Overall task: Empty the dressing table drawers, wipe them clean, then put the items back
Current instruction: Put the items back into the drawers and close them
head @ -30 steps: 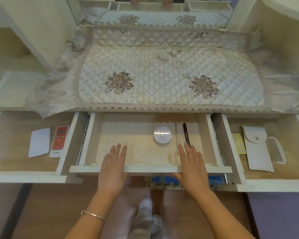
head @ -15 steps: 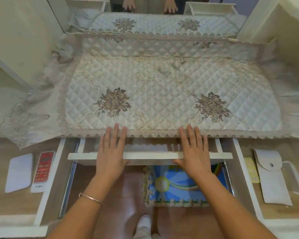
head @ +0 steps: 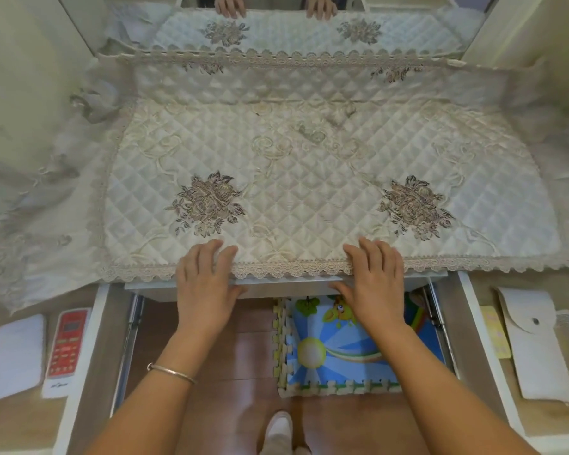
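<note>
- Head view, writing: we find a small dark mark on the white lower end of the red remote control [head: 65, 348], at the lower left of the frame; it is too small for us to read. We find no other legible text.
- Head view, middle drawer: we see the front panel of the middle drawer [head: 286, 285] at the centre of the frame, pushed in nearly flush under the lace hem of the quilted cover [head: 309, 178]. Its contents are hidden from us.
- Head view, left hand [head: 206, 287]: we see it flat, fingers extended and slightly spread, pressed on the drawer front with the fingertips over the lace hem. It grips nothing. A thin bracelet [head: 171, 372] sits on the wrist.
- Head view, right hand [head: 373, 284]: we see the same flat, open posture on the drawer front, holding nothing.
- Head view, left drawer [head: 79, 372]: open at the lower left; we count two items, a white flat pad [head: 17, 356] and the remote control, side by side.
- Head view, right drawer [head: 483, 362]: open at the lower right; we see a white snap pouch [head: 536, 349], a pale yellow card [head: 496, 333] just left of it, and a mesh-textured item at the frame edge.
- Head view, surroundings: we see one foam play mat [head: 349, 349] on the wood floor under the table, and two hands reflected in the mirror [head: 276, 1] at the top.
</note>
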Tool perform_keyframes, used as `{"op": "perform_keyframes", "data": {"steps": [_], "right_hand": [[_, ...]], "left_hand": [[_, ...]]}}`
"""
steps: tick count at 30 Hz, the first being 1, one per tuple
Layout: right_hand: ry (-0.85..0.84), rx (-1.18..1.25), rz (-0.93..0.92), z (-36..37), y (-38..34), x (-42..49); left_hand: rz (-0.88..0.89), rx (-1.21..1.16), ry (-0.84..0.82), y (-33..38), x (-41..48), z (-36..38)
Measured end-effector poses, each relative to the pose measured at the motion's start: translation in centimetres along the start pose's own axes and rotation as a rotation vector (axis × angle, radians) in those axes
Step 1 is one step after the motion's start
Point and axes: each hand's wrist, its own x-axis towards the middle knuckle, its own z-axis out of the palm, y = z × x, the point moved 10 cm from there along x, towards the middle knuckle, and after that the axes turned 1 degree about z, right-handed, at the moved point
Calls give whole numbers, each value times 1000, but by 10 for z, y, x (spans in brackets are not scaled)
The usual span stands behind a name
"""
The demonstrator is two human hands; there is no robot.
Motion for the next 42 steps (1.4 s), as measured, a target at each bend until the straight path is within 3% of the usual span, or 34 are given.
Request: {"op": "perform_keyframes", "data": {"steps": [4,10,17,24,27,35,42], "right_hand": [[-55,20,21,1,0,2],[-251,43,-3,-13,-2,-6],[-221,117,43,-88,26,-33],[-97,55,76,-158,108,-85],[-64,47,87,-177,166,-109],[-179,11,142,-192,329,-183],[-388,105,118,-152,381,-258]], "left_hand": [[-6,9,-22,3,0,0],[23,108,-182,15,-12,-13],[79,104,-147,70,-36,-65],[178,119,-48,190,-66,-98],[190,129,-38,254,-85,-86],[197,44,-36,420,-161,-17],[237,-12,-178,476,-222,64]]}}
